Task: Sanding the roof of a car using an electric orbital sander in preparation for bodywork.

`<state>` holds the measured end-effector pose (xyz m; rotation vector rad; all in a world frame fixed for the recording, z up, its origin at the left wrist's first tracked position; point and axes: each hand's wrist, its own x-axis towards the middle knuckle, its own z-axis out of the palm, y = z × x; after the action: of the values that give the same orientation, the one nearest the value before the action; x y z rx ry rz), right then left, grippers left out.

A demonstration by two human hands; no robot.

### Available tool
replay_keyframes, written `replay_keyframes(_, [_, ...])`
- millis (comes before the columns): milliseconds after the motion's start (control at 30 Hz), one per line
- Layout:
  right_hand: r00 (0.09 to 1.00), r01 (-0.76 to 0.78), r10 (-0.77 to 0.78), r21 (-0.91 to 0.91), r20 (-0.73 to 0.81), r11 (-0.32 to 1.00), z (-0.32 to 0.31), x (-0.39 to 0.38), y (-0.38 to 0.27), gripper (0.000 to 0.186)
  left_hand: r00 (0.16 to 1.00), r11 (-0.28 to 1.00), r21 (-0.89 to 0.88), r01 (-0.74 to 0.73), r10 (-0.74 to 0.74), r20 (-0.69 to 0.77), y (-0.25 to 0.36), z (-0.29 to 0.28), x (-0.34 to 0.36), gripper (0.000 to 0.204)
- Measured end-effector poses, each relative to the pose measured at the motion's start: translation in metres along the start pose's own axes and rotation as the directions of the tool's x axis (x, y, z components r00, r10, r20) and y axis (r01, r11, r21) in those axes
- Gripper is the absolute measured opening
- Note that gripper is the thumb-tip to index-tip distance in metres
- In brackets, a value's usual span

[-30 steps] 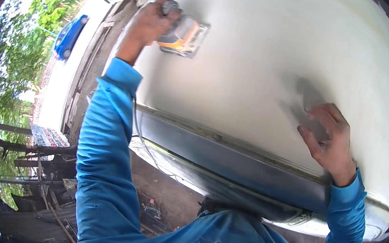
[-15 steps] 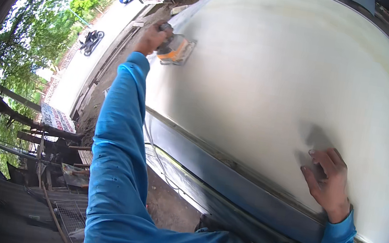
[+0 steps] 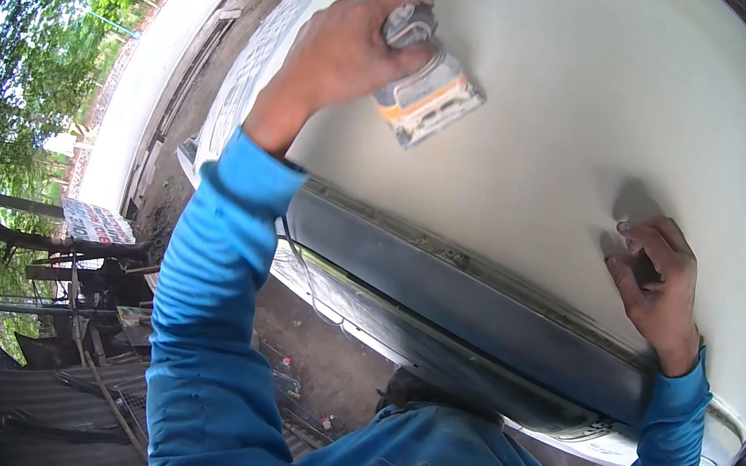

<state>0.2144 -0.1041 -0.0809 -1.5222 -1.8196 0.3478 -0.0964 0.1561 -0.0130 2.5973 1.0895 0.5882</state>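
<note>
Gripped in my left hand point(image 3: 342, 50) is an orange and grey power sander point(image 3: 430, 97), its fingers wrapped round the rounded top. The sander's flat base is at the pale, dull surface of a large curved vehicle panel point(image 3: 548, 95), near its left side. Over on the right, my right hand point(image 3: 666, 288) has its fingers bent and thumb apart, fingertips at or close to the same panel. I see nothing held in it. Both arms wear blue sleeves.
Along the panel's near edge run a seam point(image 3: 456, 255) and a dark, glossy lower section point(image 3: 476, 316). A thin cord point(image 3: 302, 271) hangs below my left forearm. Planks and metal sheets point(image 3: 67, 409) lie at lower left. Beyond are a road point(image 3: 137, 101), signs and trees.
My left hand has brought the sander nearer and to the right across the panel. My right hand keeps much the same pose. The view has shifted, and the motorcycle on the road is gone from sight.
</note>
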Motion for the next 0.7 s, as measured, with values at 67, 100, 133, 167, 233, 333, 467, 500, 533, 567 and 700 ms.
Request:
replay_keyframes(67, [1.000, 0.009, -0.009, -0.006, -0.011, 1.000, -0.001, -0.001, 0.001, 0.033, 0.999, 0.999, 0.054, -0.007, 0.009, -0.040, 0.003, -0.007, -0.031, 0.045])
replay_keyframes(100, [0.999, 0.019, -0.020, -0.011, -0.031, 1.000, -0.002, -0.002, 0.001, 0.032, 0.990, 0.991, 0.107, -0.075, 0.087, -0.111, -0.003, -0.014, -0.044, 0.044])
replay_keyframes(133, [0.999, 0.021, -0.022, -0.012, -0.024, 1.000, -0.002, -0.002, 0.001, 0.032, 0.994, 0.997, 0.071, 0.022, -0.015, -0.105, -0.013, -0.021, -0.055, 0.045])
replay_keyframes(167, [1.000, 0.017, -0.017, -0.005, -0.026, 1.000, -0.002, -0.001, 0.002, 0.031, 0.992, 0.999, 0.041, 0.014, -0.009, -0.125, -0.027, -0.028, -0.062, 0.046])
replay_keyframes(233, [0.999, 0.004, -0.004, 0.004, -0.035, 1.000, -0.002, 0.001, 0.002, 0.031, 0.964, 0.974, -0.072, 0.217, -0.225, -0.140, -0.062, -0.039, -0.066, 0.048])
replay_keyframes(333, [1.000, 0.011, -0.010, -0.048, 0.021, 0.999, -0.002, 0.004, 0.001, 0.031, 0.925, 0.939, 0.022, 0.344, -0.335, -0.177, -0.117, -0.055, -0.051, 0.050])
replay_keyframes(467, [0.999, 0.017, -0.013, -0.126, 0.037, 0.992, -0.002, 0.009, -0.001, 0.031, 0.887, 0.894, 0.071, 0.443, -0.425, -0.183, -0.160, -0.059, 0.002, 0.046])
replay_keyframes(500, [1.000, 0.001, 0.002, -0.127, 0.029, 0.992, -0.002, 0.010, -0.002, 0.031, 0.891, 0.902, 0.046, 0.430, -0.415, -0.185, -0.163, -0.055, 0.017, 0.046])
replay_keyframes(533, [1.000, 0.003, 0.001, -0.130, 0.028, 0.992, -0.002, 0.011, -0.002, 0.031, 0.894, 0.909, 0.020, 0.417, -0.406, -0.190, -0.162, -0.052, 0.031, 0.046])
replay_keyframes(567, [0.999, 0.018, -0.014, -0.135, 0.032, 0.991, -0.003, 0.011, -0.003, 0.030, 0.894, 0.909, 0.018, 0.416, -0.405, -0.192, -0.158, -0.048, 0.043, 0.046])
replay_keyframes(700, [0.999, 0.015, -0.011, -0.137, 0.036, 0.990, -0.003, 0.010, -0.003, 0.028, 0.968, 0.976, 0.024, 0.218, -0.213, -0.136, -0.113, -0.022, 0.080, 0.048])
